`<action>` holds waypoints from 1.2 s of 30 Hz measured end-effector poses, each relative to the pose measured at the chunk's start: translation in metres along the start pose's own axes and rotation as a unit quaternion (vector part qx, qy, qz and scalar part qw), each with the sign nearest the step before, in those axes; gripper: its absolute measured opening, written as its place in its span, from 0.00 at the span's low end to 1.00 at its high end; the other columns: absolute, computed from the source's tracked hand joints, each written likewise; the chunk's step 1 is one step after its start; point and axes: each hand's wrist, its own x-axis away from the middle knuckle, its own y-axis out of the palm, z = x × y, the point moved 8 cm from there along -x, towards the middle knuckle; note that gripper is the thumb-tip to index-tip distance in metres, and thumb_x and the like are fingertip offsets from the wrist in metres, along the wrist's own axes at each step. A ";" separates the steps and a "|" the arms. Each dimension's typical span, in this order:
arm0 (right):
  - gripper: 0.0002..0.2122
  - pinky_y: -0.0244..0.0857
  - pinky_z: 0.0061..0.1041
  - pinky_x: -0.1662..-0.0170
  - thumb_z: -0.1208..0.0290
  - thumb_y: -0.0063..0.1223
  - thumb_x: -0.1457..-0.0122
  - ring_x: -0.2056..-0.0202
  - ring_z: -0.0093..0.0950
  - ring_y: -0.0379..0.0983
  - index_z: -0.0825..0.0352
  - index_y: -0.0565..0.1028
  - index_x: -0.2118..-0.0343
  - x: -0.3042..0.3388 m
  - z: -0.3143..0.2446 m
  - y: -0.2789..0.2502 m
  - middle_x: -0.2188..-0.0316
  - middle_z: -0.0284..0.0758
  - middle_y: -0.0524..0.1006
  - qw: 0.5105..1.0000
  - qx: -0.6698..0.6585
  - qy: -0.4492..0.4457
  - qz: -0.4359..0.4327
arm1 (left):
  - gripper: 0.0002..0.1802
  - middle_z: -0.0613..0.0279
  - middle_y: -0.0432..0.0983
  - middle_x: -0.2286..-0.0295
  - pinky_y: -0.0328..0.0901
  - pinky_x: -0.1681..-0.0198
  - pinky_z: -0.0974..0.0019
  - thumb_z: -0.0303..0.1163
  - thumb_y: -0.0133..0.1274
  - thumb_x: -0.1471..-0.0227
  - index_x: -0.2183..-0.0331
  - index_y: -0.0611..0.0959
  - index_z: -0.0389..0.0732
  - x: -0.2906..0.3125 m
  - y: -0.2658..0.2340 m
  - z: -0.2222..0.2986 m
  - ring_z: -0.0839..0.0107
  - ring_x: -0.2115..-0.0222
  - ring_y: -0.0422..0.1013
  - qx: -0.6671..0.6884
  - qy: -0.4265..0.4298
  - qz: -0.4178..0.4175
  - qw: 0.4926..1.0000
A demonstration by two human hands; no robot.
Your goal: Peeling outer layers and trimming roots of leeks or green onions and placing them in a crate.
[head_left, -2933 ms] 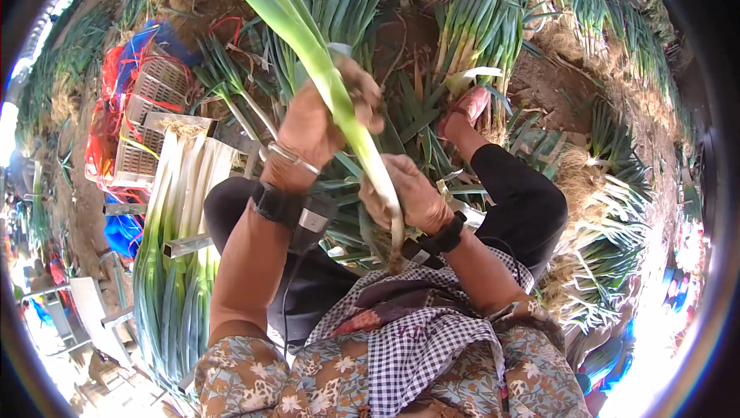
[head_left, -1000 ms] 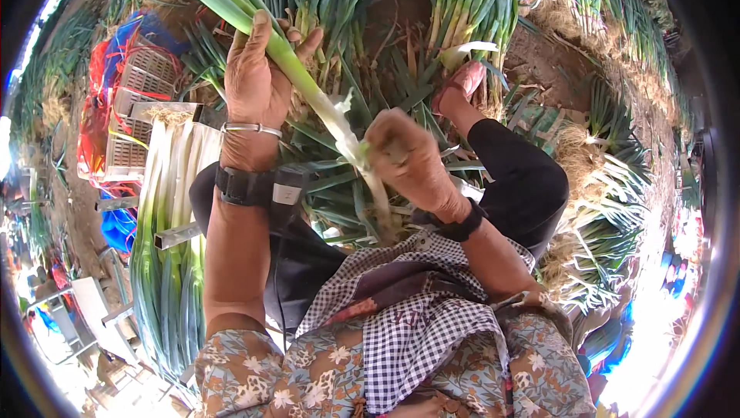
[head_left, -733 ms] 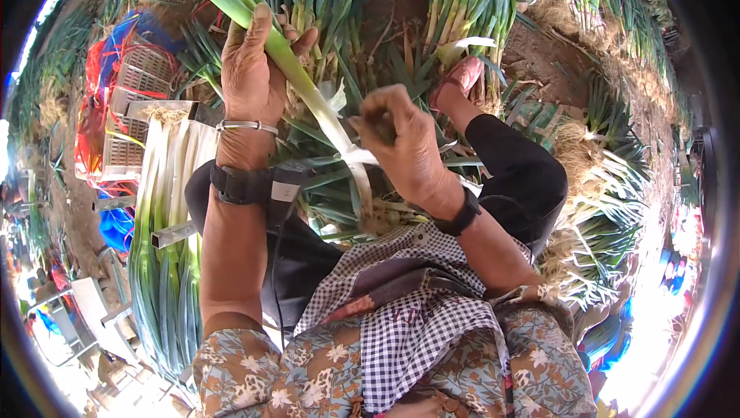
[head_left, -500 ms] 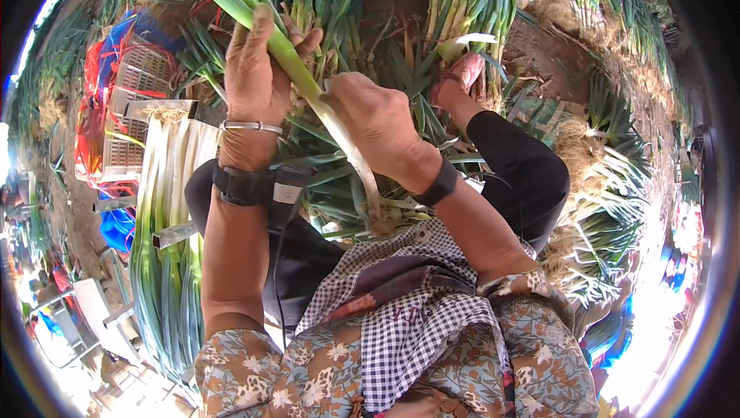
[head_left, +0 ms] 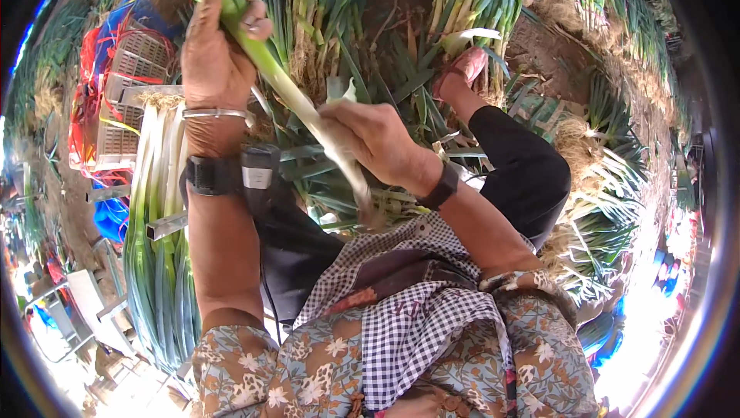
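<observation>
A long green onion (head_left: 297, 102) slants across the middle, its green leaves at the upper left and its white root end lower down, above my lap. My left hand (head_left: 220, 52) is wrapped round the green part, fingers curled over it. Lower on the pale shaft, my right hand (head_left: 381, 141) is closed against its side. A pale, torn bit of outer leaf (head_left: 341, 90) sticks up by the right fingers, which seem to pinch it; the fingertips are partly hidden.
At my left, a bundle of trimmed green onions (head_left: 158, 241) lies across a metal rack (head_left: 166, 225). Beyond it stands a plastic crate (head_left: 135, 71) with red ties. Untrimmed bunches (head_left: 474, 2) lie ahead, and rooted ones (head_left: 593, 210) at my right. Loose leaves cover the ground between my legs.
My left hand has moved left and slightly up with the green onion. My right hand has slid a little down along the shaft, and a torn leaf piece now shows beside it.
</observation>
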 end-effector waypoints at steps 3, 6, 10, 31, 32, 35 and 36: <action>0.08 0.69 0.29 0.70 0.69 0.52 0.45 0.72 0.33 0.75 0.65 0.71 0.64 0.038 0.008 0.003 0.73 0.35 0.73 0.989 0.132 -0.055 -0.047 | 0.19 0.58 0.68 0.68 0.59 0.72 0.72 0.42 0.49 0.42 0.55 0.71 0.39 -0.001 -0.011 0.023 0.74 0.73 0.59 0.004 0.022 -0.011 1.000; 0.07 0.67 0.32 0.74 0.72 0.52 0.49 0.74 0.33 0.74 0.65 0.70 0.67 0.093 0.056 0.028 0.77 0.35 0.70 0.953 0.252 -0.065 -0.152 | 0.18 0.56 0.68 0.69 0.60 0.72 0.69 0.42 0.49 0.42 0.58 0.70 0.38 -0.002 -0.041 0.054 0.71 0.74 0.59 -0.028 0.064 0.032 0.997; 0.10 0.68 0.37 0.68 0.77 0.50 0.52 0.68 0.37 0.75 0.66 0.71 0.65 0.187 0.164 0.051 0.74 0.37 0.73 0.866 0.344 0.098 -0.349 | 0.18 0.54 0.68 0.69 0.61 0.72 0.67 0.42 0.50 0.43 0.58 0.70 0.38 0.004 -0.062 0.066 0.69 0.73 0.60 -0.075 0.124 0.116 0.983; 0.09 0.69 0.36 0.68 0.82 0.47 0.52 0.68 0.43 0.74 0.69 0.72 0.66 0.172 0.140 0.034 0.67 0.45 0.73 0.839 0.326 0.127 -0.417 | 0.20 0.53 0.69 0.70 0.63 0.71 0.64 0.45 0.48 0.42 0.62 0.70 0.35 0.009 -0.116 0.096 0.65 0.73 0.63 -0.034 0.173 0.194 0.965; 0.09 0.69 0.36 0.68 0.82 0.47 0.52 0.68 0.43 0.74 0.69 0.72 0.66 0.169 0.136 0.033 0.67 0.45 0.73 0.839 0.325 0.128 -0.417 | 0.20 0.53 0.69 0.70 0.63 0.71 0.64 0.45 0.48 0.42 0.62 0.70 0.35 0.010 -0.111 0.092 0.65 0.73 0.63 -0.034 0.172 0.194 0.965; 0.13 0.70 0.38 0.65 0.78 0.51 0.50 0.67 0.44 0.75 0.70 0.71 0.60 0.124 0.115 0.006 0.61 0.46 0.74 0.906 0.327 0.164 -0.211 | 0.17 0.56 0.69 0.71 0.63 0.72 0.63 0.43 0.48 0.42 0.63 0.71 0.37 0.018 -0.104 0.089 0.66 0.74 0.63 -0.082 0.223 0.257 0.937; 0.13 0.70 0.37 0.64 0.76 0.53 0.49 0.67 0.43 0.75 0.70 0.71 0.59 0.092 0.081 -0.006 0.59 0.45 0.74 0.959 0.245 0.124 -0.073 | 0.16 0.56 0.69 0.71 0.63 0.72 0.63 0.42 0.47 0.41 0.64 0.71 0.38 0.020 -0.106 0.090 0.66 0.74 0.63 -0.089 0.230 0.269 0.931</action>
